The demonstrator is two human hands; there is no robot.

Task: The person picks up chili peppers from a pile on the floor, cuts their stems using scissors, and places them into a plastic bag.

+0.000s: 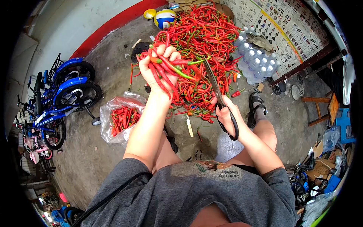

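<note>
My left hand [158,70] is closed round a bunch of long red chili peppers [162,73], one of them partly green, with stems and tips sticking out. In my right hand [228,111] is a pair of black-handled scissors [214,81], its blades pointing up and away from me. The blade tips are close to a green stem at the right side of the bunch; I cannot tell whether they touch it. Beyond both hands a large heap of red chilies [204,34] spreads over the floor. A clear plastic bag [107,113] holding more chilies lies left of my left forearm.
Packs of clear bottles [257,62] stand right of the heap. A blue, white and yellow ball [164,19] sits at its far left. Blue bicycles [72,87] line the left side. At right are a wooden stool [323,108], a blue plastic stool [345,125] and cardboard [325,164].
</note>
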